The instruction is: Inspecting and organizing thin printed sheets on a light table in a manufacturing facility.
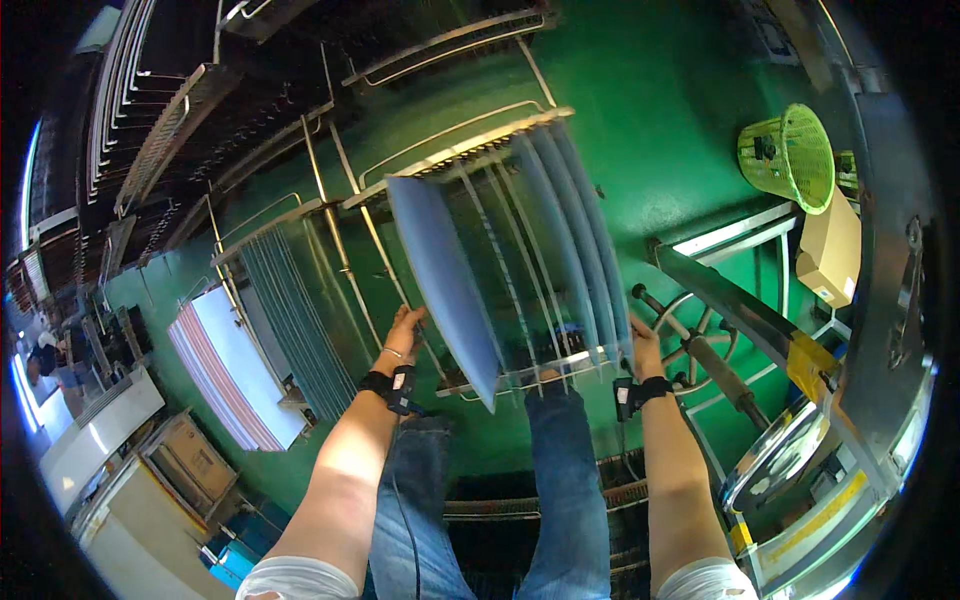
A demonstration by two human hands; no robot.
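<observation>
Hands on rack edges

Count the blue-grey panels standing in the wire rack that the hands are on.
4: one panel at the rack's left, by the left hand; three packed at the right, by the right hand. More may be hidden.

A tan cardboard box stands at the right, just below a green mesh basket and beside a white metal frame; it is a plain oblong with a small pale label near its lower corner. Two more brown cardboard boxes sit low at the left, next to a long white cabinet, their tops crossed by lighter tape. A yellow tag-like plate is fixed to the grey machine arm at the right, too small to tell more
</observation>
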